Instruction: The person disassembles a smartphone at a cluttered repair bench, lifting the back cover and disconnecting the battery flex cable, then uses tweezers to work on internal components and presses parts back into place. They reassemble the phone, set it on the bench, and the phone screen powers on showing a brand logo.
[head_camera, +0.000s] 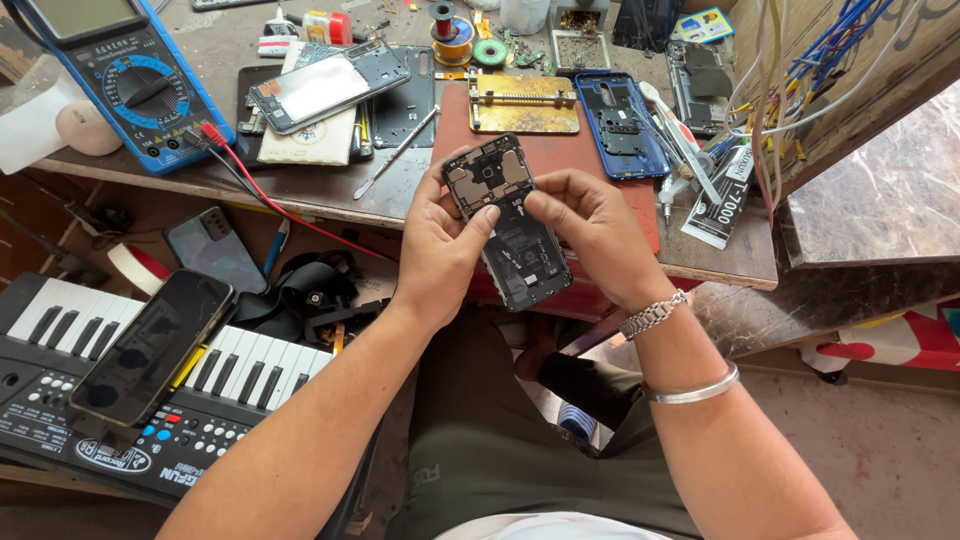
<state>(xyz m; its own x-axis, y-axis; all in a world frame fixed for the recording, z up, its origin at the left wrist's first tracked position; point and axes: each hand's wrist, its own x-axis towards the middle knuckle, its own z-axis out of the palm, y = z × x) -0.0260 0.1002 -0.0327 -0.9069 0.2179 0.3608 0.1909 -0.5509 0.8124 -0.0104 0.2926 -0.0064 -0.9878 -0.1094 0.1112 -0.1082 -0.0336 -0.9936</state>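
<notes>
An opened phone (510, 222), flat, dark, circuitry bared, is held above the bench edge. The left hand (440, 250) cradles it, thumb pressed on; the right hand (590, 225) pinches its middle. At ten o'clock lies a blue multimeter (130, 85); at twelve, a brass jig (525, 103).

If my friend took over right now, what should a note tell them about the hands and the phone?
Left hand: holds the opened phone from its left side, thumb on its middle.
Right hand: grips the phone's right side, thumb pressing near the middle.
The phone is held above the wooden workbench edge, back cover off, circuit boards showing.
Tweezers and a blue phone frame lie on the bench.
Done: back is open. Left: phone not reassembled.
</notes>
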